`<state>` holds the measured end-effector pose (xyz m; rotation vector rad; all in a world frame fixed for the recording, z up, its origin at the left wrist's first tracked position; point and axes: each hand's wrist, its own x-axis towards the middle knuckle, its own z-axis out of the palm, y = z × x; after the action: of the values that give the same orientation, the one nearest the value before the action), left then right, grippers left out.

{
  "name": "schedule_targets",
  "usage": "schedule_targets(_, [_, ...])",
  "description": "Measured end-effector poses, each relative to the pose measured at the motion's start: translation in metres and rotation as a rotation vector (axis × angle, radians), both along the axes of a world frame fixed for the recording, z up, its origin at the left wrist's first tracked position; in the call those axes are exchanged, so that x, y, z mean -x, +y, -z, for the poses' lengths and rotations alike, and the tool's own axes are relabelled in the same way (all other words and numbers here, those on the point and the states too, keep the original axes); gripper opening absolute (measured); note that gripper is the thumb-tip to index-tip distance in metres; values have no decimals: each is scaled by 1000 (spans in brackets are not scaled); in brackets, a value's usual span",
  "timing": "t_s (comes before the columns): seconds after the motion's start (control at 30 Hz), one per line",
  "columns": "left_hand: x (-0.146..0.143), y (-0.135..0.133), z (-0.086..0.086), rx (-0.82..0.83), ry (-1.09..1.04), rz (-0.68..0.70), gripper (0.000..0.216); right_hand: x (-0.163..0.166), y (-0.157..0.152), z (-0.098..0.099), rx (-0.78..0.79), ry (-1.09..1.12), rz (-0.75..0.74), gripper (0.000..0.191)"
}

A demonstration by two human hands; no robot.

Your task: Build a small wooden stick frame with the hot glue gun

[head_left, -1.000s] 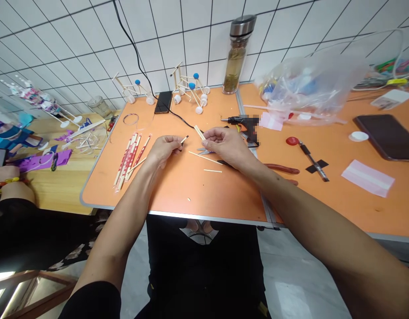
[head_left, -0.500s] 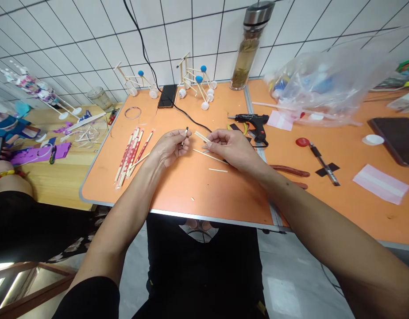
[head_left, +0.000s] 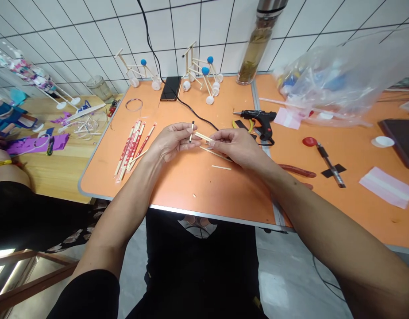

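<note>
My left hand [head_left: 173, 142] pinches a short wooden stick [head_left: 191, 131] with a dark tip, held nearly upright above the orange table [head_left: 178, 186]. My right hand [head_left: 236, 147] pinches a pale stick piece [head_left: 202, 136] that points left, its end close to the left hand's stick. The two hands almost touch over the middle of the table. A long thin stick [head_left: 215, 153] lies on the table under the right hand, and a short one [head_left: 221, 167] lies just in front of it.
Wrapped chopsticks [head_left: 133, 148] lie to the left. A black glue gun [head_left: 259, 118], red-handled pliers [head_left: 295, 170], a pen [head_left: 329, 164], a phone [head_left: 170, 88], stick models [head_left: 199, 75], a bottle [head_left: 257, 42] and a plastic bag [head_left: 337, 82] stand around. Another person's arm [head_left: 5, 168] rests at the left.
My left hand has turned its dark-tipped stick from slanted to nearly upright. Both hands have drawn closer together, until the two sticks nearly meet.
</note>
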<state>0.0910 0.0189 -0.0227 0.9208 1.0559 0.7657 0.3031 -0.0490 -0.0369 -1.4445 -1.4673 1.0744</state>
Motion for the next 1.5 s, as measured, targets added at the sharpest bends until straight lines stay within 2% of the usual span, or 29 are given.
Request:
schedule_targets(0.23, [0,1,0,1,18,56,15,-1,-1,-1,58,-10,8,33])
schedule_targets(0.47, [1,1,1,13,28,44,5,-2,-1,0,82,17,13,23])
schedule_targets(0.7, [1,0,0,-7,64,56,13,-2,0,0,105,29,8,26])
schedule_targets(0.93, [1,1,1,-5,52,72,11,-3,0,1,89,33,8,26])
schedule_targets(1.17, [0,0,0,3,69,64,23,-1,-2,-3,108,23,26,22])
schedule_targets(1.5, [2,0,1,-23,56,97,21,-1,-3,-5,133,47,26,23])
